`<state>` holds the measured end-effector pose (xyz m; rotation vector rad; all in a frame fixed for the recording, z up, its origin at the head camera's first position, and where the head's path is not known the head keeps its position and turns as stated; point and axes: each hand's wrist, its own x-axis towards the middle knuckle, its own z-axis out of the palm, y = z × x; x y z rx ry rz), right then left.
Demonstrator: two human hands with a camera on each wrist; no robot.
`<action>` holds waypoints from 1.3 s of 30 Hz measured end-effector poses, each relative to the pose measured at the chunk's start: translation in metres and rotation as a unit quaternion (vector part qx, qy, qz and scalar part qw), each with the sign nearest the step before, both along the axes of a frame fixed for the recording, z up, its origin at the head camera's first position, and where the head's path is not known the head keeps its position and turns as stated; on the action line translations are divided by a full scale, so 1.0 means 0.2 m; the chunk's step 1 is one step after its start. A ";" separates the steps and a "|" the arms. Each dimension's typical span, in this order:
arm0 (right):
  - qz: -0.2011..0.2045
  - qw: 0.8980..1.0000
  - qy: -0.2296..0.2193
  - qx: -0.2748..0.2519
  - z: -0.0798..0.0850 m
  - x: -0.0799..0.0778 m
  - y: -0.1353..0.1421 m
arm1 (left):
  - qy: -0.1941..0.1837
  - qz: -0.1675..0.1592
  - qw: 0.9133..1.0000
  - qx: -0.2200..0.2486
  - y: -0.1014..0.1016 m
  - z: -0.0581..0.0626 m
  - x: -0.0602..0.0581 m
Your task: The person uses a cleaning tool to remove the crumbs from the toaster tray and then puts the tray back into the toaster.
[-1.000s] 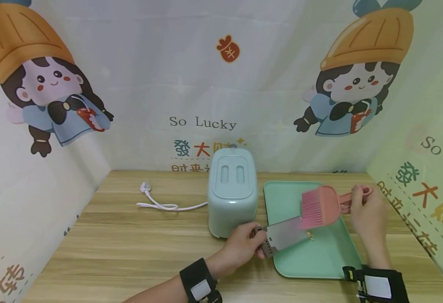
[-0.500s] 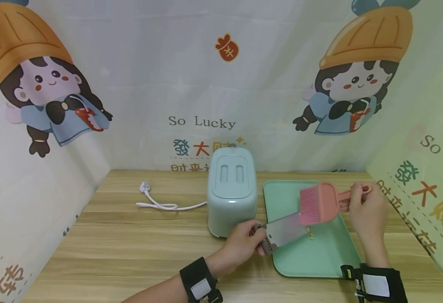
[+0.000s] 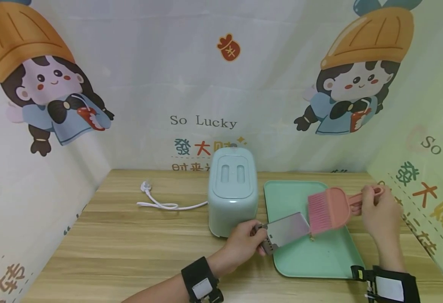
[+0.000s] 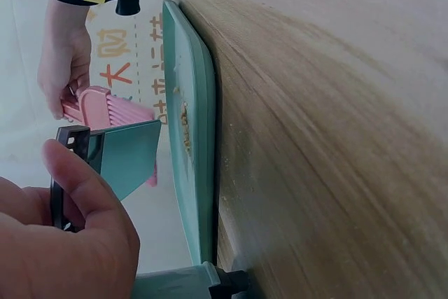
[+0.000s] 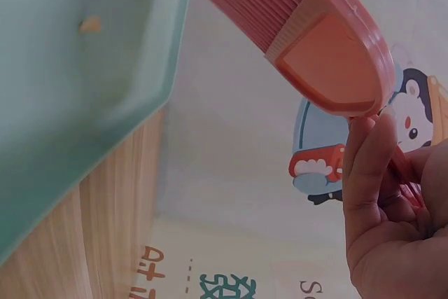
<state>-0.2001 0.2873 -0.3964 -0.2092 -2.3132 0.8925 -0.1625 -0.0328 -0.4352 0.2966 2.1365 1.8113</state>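
Observation:
My left hand (image 3: pixel 243 243) pinches the dark end of a flat metal crumb tray (image 3: pixel 287 231), thumb on top. Its free end reaches out over a green serving tray (image 3: pixel 325 263), tilted downward in the left wrist view. With curled fingers, my right hand (image 3: pixel 381 216) grips the handle of a pink cleaning brush (image 3: pixel 337 208). The brush's bristles (image 3: pixel 318 212) point left, right by the crumb tray's free end. Beneath them, small crumbs (image 4: pixel 185 127) lie on the green tray, and one crumb (image 5: pixel 89 24) shows in the right wrist view.
A pale green toaster (image 3: pixel 232 212) stands just left of the green tray, close to my left hand. Its white cord (image 3: pixel 173 207) and plug (image 3: pixel 145 187) lie to the left on the wooden table (image 3: pixel 130 248). A printed cloth (image 3: pixel 142 75) hangs behind and at the sides.
My right hand has drawn the brush to the right, so the bristles have slid off the crumb tray's free end. The left hand and crumb tray stay almost where they were.

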 end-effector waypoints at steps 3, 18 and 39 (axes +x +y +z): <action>-0.004 1.000 0.018 -0.004 0.01 0.00 -0.01 | 0.002 0.000 1.000 0.002 0.00 0.00 0.00; 0.061 0.998 0.009 0.009 -0.01 -0.01 -0.01 | 0.003 0.001 1.000 0.008 0.00 0.00 -0.01; 0.154 0.988 0.000 -0.019 -0.02 -0.03 -0.09 | -0.018 0.008 1.000 0.012 0.02 -0.01 -0.03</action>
